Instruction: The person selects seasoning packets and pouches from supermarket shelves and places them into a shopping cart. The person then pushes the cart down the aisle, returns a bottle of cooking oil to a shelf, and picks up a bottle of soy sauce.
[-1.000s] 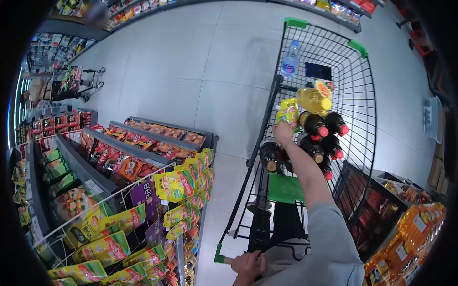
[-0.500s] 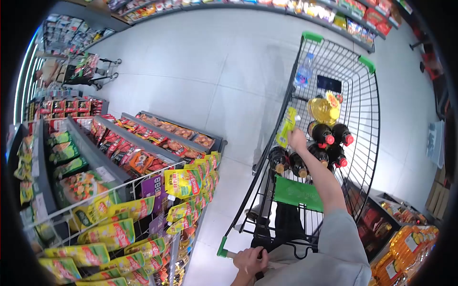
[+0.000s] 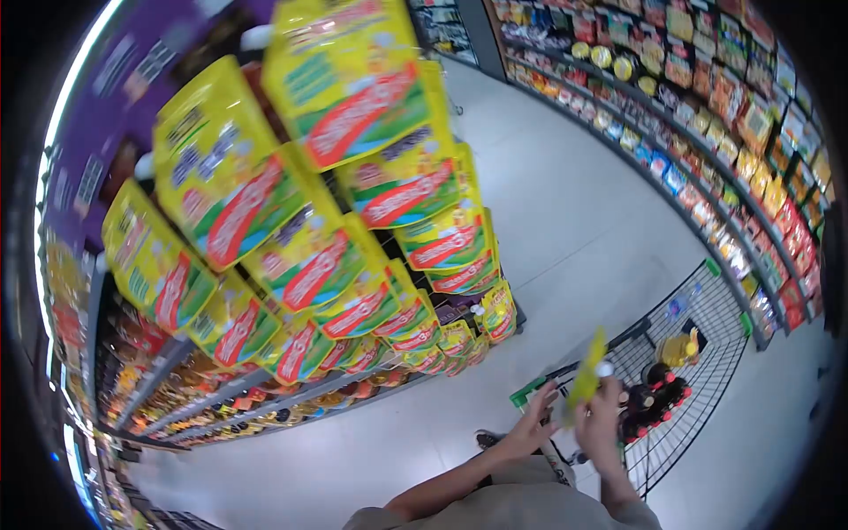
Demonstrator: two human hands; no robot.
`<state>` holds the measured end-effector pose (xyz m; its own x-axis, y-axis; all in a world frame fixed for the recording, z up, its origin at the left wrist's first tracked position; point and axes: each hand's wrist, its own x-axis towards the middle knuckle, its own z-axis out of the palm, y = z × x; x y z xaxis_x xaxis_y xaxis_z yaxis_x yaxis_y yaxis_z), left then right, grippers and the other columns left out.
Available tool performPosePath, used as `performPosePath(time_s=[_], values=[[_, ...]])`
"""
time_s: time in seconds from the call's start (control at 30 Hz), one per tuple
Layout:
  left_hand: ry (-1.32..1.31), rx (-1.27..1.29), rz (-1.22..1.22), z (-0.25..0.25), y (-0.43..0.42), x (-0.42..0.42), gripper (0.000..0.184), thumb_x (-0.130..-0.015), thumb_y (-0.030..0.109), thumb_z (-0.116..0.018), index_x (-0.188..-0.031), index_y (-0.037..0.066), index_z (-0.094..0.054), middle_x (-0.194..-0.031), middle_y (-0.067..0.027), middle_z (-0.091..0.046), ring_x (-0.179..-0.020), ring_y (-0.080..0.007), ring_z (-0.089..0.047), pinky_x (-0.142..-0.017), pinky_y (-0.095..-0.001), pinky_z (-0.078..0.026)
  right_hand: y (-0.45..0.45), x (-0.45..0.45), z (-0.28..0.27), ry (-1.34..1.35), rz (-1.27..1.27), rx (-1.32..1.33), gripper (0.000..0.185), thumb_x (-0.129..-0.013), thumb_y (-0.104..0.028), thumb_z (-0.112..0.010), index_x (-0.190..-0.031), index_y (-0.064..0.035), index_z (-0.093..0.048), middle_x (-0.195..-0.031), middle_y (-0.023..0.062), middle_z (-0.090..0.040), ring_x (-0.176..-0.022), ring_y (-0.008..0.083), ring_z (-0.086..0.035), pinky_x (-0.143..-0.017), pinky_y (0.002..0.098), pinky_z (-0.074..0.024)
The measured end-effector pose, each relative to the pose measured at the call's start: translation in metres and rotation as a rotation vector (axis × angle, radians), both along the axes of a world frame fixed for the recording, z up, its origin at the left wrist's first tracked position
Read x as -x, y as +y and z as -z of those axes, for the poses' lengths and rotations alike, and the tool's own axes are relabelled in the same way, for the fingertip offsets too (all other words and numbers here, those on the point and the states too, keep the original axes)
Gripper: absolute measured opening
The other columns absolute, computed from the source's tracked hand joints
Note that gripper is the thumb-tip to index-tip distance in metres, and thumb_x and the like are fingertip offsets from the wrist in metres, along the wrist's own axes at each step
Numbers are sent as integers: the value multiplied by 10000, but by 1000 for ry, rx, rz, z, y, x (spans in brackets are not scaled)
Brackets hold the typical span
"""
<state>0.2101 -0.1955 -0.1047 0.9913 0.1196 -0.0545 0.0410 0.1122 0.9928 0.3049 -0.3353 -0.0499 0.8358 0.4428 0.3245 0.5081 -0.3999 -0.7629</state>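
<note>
A yellow pouch with a white cap [image 3: 586,378] is upright in my right hand [image 3: 598,424], whose fingers are closed on it. Just left of the pouch is my left hand [image 3: 533,426], its fingers spread, with nothing in it. Beyond my hands stands the shopping cart [image 3: 643,461]. It holds several dark bottles with red caps [image 3: 661,397], a bottle of yellow oil [image 3: 676,350] and a clear water bottle [image 3: 678,306]. The pouch is slightly blurred, and its print cannot be read.
Many yellow pouches [image 3: 389,190] hang in rows on a rack at the left and centre. Below them run shelves of packaged goods [image 3: 247,402]. A long stocked shelf [image 3: 671,168] curves along the right. Grey floor [image 3: 565,221] lies between.
The view has swung left toward the hanging pouches, with the cart now lower right. My right hand has brought the pouch out of the cart. My left hand has left the cart handle and opened.
</note>
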Motion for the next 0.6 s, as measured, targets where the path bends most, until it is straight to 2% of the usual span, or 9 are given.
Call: performPosePath(time_s=[0.03,0.07,0.13,0.23,0.33,0.37,0.47,0.5,0.6], values=[[-46,236,54,-11,12,10,827,-966,171,-548,-1538,91,44,-1499,-147,-317,-1348,-254,-401,-1094,-370,-350,20,16,-11,-3,-109,-52,250,-774,-43,-636,-1009,39,-616,-1227,240,-481,-1118,438,-496,-965,471,-406],[5,255,9,-19,21,25,781,-975,199,-539,-1533,77,-7,-1486,-149,-337,-1337,-250,-414,-1090,-375,-359,40,33,-18,3,-219,-102,246,-760,-64,-655,-986,30,-625,-1240,238,-479,-1138,446,-488,-981,487,-395],[113,362,-91,-25,42,57,697,-992,261,-518,-1517,52,-109,-1457,-151,-379,-1311,-246,-443,-1079,-384,-380,79,60,-9,-86,-392,-228,232,-808,-163,-685,-960,-6,-607,-1254,222,-485,-1188,415,-470,-989,526,-377],[250,782,-306,-29,78,98,612,-1013,377,-471,-1469,24,-266,-1407,-153,-453,-1264,-248,-500,-1058,-389,-422,106,73,-63,-153,-684,-71,247,-781,-148,-729,-937,-11,-594,-1270,209,-490,-1238,389,-461,-1017,482,-383],[188,838,-407,-37,109,129,580,-1023,449,-406,-1404,13,-371,-1335,-143,-527,-1198,-236,-555,-1016,-388,-470,123,86,-58,122,-742,-277,287,-760,-115,-753,-969,-14,-583,-1287,195,-492,-1247,346,-471,-1034,427,-388],[203,818,-432,-46,114,137,591,-1023,464,-384,-1416,22,-361,-1353,-145,-515,-1215,-248,-546,-1022,-407,-467,126,93,-69,280,-653,-319,337,-769,-84,-750,-1047,1,-580,-1296,193,-495,-1245,322,-479,-1024,381,-408],[233,682,-450,-79,134,156,618,-1027,496,-328,-1441,38,-338,-1396,-150,-484,-1252,-271,-524,-1041,-442,-458,144,98,-57,210,-488,-283,539,-796,-153,-773,-1247,-5,-519,-1347,171,-457,-1199,256,-511,-960,357,-454],[235,607,-428,-84,139,161,620,-1028,496,-316,-1442,35,-335,-1403,-150,-478,-1256,-269,-521,-1046,-440,-456,145,102,-46,602,-578,-356,503,-852,-161,-738,-1268,17,-518,-1302,140,-537,-1123,185,-563,-914,320,-480],[235,332,-375,-86,151,169,635,-1040,494,-259,-1435,6,-348,-1412,-140,-473,-1267,-235,-496,-1082,-385,-396,144,109,-42,1128,-705,-313,424,-907,-182,-693,-1251,14,-541,-1201,89,-625,-1052,119,-589,-898,283,-482]])
